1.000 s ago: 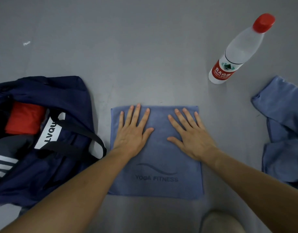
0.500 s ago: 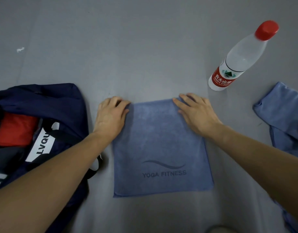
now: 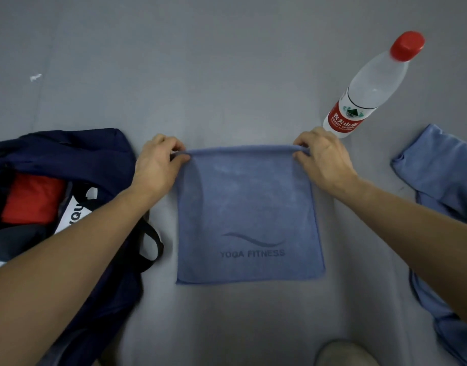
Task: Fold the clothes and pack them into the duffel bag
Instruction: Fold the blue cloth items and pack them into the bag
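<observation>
A blue towel [image 3: 248,212] printed "YOGA FITNESS" lies folded square on the grey floor in the middle. My left hand [image 3: 158,162] pinches its far left corner. My right hand [image 3: 319,157] pinches the far right corner, and the far edge is lifted slightly off the floor. The navy duffel bag [image 3: 76,154] lies open at the left, holding a red garment [image 3: 31,199] and a dark striped one. Another blue garment [image 3: 443,186] lies crumpled at the right edge.
A clear water bottle [image 3: 369,91] with a red cap and red label stands just beyond my right hand. The bag's black strap [image 3: 150,241] lies by the towel's left side. A light shoe tip [image 3: 343,352] shows at the bottom.
Both hands went from pressing flat on the towel's middle to its far corners, then curled to pinch those corners and raise the far edge.
</observation>
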Tool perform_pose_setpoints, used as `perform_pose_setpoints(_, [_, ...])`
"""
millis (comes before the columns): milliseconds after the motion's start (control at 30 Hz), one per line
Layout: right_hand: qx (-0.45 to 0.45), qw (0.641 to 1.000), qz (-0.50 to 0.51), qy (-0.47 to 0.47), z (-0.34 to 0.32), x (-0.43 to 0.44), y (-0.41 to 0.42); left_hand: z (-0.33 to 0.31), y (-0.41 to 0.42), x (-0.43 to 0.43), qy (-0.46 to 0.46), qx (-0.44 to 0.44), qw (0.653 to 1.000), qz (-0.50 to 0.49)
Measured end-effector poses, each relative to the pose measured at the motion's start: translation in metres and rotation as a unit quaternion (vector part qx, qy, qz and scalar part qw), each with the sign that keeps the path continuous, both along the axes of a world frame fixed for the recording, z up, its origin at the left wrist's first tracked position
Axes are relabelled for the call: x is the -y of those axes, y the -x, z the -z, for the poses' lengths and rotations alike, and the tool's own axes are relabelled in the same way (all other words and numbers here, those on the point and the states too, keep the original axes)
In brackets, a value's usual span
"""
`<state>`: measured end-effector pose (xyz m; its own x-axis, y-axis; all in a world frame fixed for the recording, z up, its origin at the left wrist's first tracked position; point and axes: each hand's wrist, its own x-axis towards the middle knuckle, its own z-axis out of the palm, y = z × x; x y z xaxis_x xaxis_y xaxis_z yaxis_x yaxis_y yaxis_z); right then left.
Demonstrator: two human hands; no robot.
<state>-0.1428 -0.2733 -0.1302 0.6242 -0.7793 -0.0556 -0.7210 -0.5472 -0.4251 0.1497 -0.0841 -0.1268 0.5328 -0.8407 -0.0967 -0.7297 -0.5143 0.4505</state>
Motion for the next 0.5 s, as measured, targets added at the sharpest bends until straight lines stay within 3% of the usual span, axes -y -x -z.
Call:
perform_pose_setpoints(100, [0.051,0.998,-0.022,0.028,-0.023,-0.019,0.019,-0.019,0.02,-0.022,0.07,0.023,0.997,0.011])
perform_pose_setpoints(267, [0.069,0.989,-0.106,0.076,-0.03,-0.084,0.083,-0.026,0.059,-0.1,0.062,0.087,0.988,0.115])
perform_pose_setpoints(367, [0.065,0.979,-0.171,0.092,-0.008,-0.123,0.117,-0.01,0.074,-0.144,0.001,0.154,0.96,0.233])
perform_pose_setpoints(500, [-0.013,0.968,-0.239,0.08,0.018,-0.159,0.139,0.009,0.094,-0.183,-0.103,0.146,0.93,0.321])
